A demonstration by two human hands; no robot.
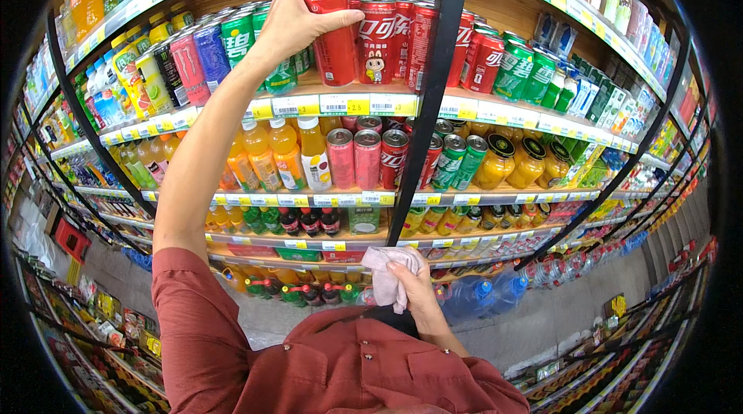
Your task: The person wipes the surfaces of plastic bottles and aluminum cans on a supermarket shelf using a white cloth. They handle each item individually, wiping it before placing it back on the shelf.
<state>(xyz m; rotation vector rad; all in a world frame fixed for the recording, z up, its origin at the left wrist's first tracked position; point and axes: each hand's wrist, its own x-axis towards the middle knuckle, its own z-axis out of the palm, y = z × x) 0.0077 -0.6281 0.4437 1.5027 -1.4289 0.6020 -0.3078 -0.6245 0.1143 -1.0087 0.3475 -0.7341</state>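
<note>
My left hand [296,16] grips a red soda can [334,37] near its top, thumb in front, at the front of a wooden shelf. Beside it on the right stand more red soda cans [377,45], one with a cartoon figure. Green soda cans [237,37] are behind and left of my forearm. Lower down, in front of my body, my right hand [413,283] holds a crumpled pale pink cloth [388,280].
A black upright post [426,89] divides the shelving just right of the red cans. A shelf edge with price tags [342,105] runs below them. Lower shelves hold bottles, cans and glass jars [496,161]. Large blue-capped water bottles [473,295] stand on the floor.
</note>
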